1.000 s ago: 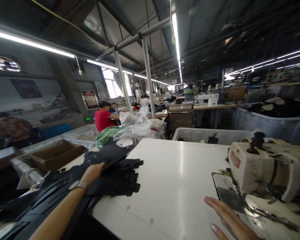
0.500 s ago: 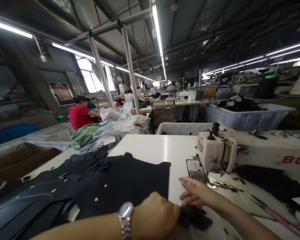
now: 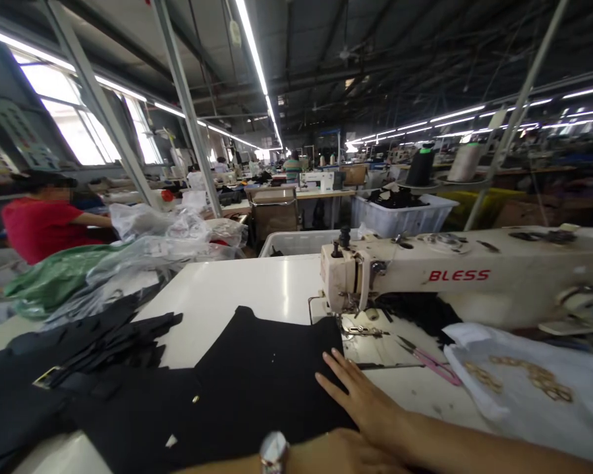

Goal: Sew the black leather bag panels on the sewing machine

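Head cam, looking down over a white table (image 3: 237, 283) in a big workshop. Got the right hand (image 3: 363, 405) lying flat on the black fabric (image 3: 261, 375), fingers straight and loosely spread, nothing gripped, fingertips near the fabric's right edge. Left hand (image 3: 343, 455) way down at the bottom edge, tucked just under the right wrist and mostly cut off, so no telling curled or loose there. Watch (image 3: 274, 453) on that wrist though. Fabric spread out on the table right in front, far corner up by the needle end of the sewing machine (image 3: 454, 275); touching or not, too hard to call. Pink scissors (image 3: 431, 361) lying on the machine bed just right of the fabric, and further right a white cloth (image 3: 538, 401) with a few small gold bits on it. Off to the left, a messy pile of black pieces (image 3: 99, 339), with plastic bags (image 3: 143, 253) heaped behind it. Past the far end of the table, a white bin (image 3: 296, 242). Far left, a person in red (image 3: 42, 220) at another bench, well apart from all this.
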Available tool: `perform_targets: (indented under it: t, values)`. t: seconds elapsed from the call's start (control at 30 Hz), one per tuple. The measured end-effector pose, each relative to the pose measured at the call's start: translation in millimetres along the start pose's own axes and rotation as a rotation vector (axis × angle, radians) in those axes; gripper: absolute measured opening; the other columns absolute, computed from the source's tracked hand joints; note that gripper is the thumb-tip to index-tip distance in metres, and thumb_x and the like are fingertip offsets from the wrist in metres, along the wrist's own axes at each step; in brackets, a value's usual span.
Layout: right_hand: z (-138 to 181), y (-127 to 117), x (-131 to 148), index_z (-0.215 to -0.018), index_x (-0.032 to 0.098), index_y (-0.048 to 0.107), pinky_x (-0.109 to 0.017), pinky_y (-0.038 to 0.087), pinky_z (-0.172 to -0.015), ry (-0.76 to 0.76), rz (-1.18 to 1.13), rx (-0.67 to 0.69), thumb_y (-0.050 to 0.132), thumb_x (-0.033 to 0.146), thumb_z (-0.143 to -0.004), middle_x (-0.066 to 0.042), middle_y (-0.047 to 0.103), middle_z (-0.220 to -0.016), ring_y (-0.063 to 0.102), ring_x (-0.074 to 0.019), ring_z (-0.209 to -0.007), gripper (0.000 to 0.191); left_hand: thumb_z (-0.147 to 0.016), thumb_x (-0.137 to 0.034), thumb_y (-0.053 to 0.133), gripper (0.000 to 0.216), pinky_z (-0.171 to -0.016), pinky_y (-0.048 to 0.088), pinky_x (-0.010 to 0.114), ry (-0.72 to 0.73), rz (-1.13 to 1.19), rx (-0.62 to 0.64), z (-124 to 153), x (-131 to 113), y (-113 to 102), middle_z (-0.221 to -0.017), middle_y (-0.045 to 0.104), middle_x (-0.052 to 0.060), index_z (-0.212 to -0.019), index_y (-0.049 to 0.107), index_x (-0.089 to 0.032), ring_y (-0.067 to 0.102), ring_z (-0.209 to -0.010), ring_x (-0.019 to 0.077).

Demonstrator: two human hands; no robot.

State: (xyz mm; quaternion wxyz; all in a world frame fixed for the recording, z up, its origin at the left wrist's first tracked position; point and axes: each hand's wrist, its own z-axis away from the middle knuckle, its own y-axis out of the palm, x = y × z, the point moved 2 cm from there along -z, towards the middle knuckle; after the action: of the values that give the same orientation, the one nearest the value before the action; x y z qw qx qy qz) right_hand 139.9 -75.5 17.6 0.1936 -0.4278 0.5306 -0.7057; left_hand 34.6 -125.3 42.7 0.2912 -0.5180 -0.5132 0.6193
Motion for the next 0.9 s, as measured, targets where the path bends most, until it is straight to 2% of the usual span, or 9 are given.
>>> perform_targets:
  t: [0.03, 0.07, 0.13, 0.2, 0.37, 0.6, 0.7, 0.8, 0.9]
  values:
    - [1.4, -0.5, -1.9, -0.131, 0.02, 0.025, -0.049, 0.017, -0.099, -0.026, -0.007, -0.012, 0.05, 0.034, -0.079, -0.016, 0.012, -0.139, 0.004, -0.03, -0.126, 0.06, -0.09, -0.028, 0.025, 0.036, -0.099, 0.031, 0.017, 0.023, 0.003, -0.004, 14.8, 4.7, -8.4, -0.122, 0.049, -0.003, -0.121, 0.043, -0.027, 0.039, -0.116, 0.0086]
    - [2.7, -2.0, -2.7, -0.132, 0.02, 0.025, -0.048, 0.017, -0.1, -0.044, -0.016, -0.023, 0.049, 0.037, -0.079, -0.015, 0.012, -0.139, 0.004, -0.0291, -0.126, 0.06, -0.088, -0.032, 0.03, 0.037, -0.105, 0.022, 0.03, 0.021, -0.034, -0.002, 28.2, 9.5, -15.5, -0.13, 0.04, 0.001, -0.123, 0.04, -0.025, 0.032, -0.122, 0.0151]
    - [5.5, -7.1, -2.5, -0.132, 0.021, 0.023, -0.046, 0.017, -0.101, -0.064, -0.036, -0.03, 0.051, 0.045, -0.075, -0.012, 0.01, -0.14, 0.005, -0.0278, -0.126, 0.068, -0.082, -0.045, 0.04, 0.056, -0.101, 0.015, 0.052, -0.169, -0.088, 0.003, 46.5, 19.3, -24.6, -0.137, 0.023, 0.012, -0.13, 0.029, -0.018, 0.02, -0.125, 0.0278]
    - [9.2, -13.5, -2.8, -0.132, 0.02, 0.023, -0.043, 0.017, -0.101, -0.066, -0.043, -0.025, 0.053, 0.048, -0.073, -0.012, 0.011, -0.14, 0.005, -0.0261, -0.127, 0.072, -0.079, -0.047, 0.043, 0.064, -0.096, 0.015, 0.059, -0.327, -0.107, 0.021, 50.5, 22.4, -24.9, -0.138, 0.015, 0.017, -0.131, 0.024, -0.016, 0.014, -0.126, 0.0328]
    - [22.7, -25.0, -11.7, -0.132, 0.018, 0.024, -0.042, 0.016, -0.102, -0.079, -0.032, -0.005, 0.05, 0.048, -0.075, -0.011, 0.014, -0.139, 0.007, -0.0235, -0.127, 0.07, -0.078, -0.046, 0.045, 0.065, -0.094, 0.017, 0.062, -0.459, -0.076, 0.02, 26.9, 16.0, -1.4, -0.138, 0.012, 0.017, -0.132, 0.022, -0.019, 0.01, -0.125, 0.036]
    - [36.0, -15.2, -15.5, -0.132, 0.017, 0.024, -0.042, 0.02, -0.102, -0.08, -0.027, -0.059, 0.05, 0.046, -0.075, -0.012, 0.014, -0.139, 0.011, -0.0243, -0.127, 0.069, -0.078, -0.055, 0.038, 0.067, -0.093, 0.024, 0.059, -0.422, -0.137, -0.013, 22.7, 17.1, 10.1, -0.137, 0.017, 0.016, -0.132, 0.021, -0.02, 0.016, -0.124, 0.0371]
    - [36.0, -14.7, -16.3, -0.123, 0.015, 0.042, -0.039, 0.026, -0.1, -0.071, -0.002, -0.164, 0.051, 0.034, -0.076, -0.011, 0.035, -0.132, 0.028, -0.0235, -0.123, 0.051, -0.08, -0.054, 0.034, 0.063, -0.091, 0.028, 0.057, -0.4, -0.223, -0.02, 22.5, 18.2, 11.7, -0.135, 0.023, 0.017, -0.132, 0.024, -0.019, 0.02, -0.122, 0.0374]
    - [29.2, -35.9, -34.0, -0.098, 0.019, 0.061, -0.024, 0.035, -0.093, 0.182, 0.115, -0.298, 0.043, 0.014, -0.079, -0.003, 0.06, -0.107, 0.05, -0.0134, -0.104, 0.027, -0.08, -0.054, 0.034, 0.063, -0.089, 0.031, 0.056, -0.379, -0.244, -0.021, 22.3, 19.1, 15.0, -0.133, 0.026, 0.019, -0.132, 0.024, -0.019, 0.023, -0.121, 0.0386]
    - [16.0, -68.9, -70.5, -0.098, 0.014, 0.058, -0.026, 0.039, -0.086, 0.538, 0.239, -0.373, 0.038, 0.01, -0.083, -0.008, 0.06, -0.1, 0.054, -0.0143, -0.094, 0.026, -0.077, -0.05, 0.046, 0.066, -0.089, 0.031, 0.056, -0.392, -0.21, -0.027, 22.1, 18.8, 11.8, -0.134, 0.024, 0.02, -0.131, 0.025, -0.019, 0.023, -0.121, 0.0397]
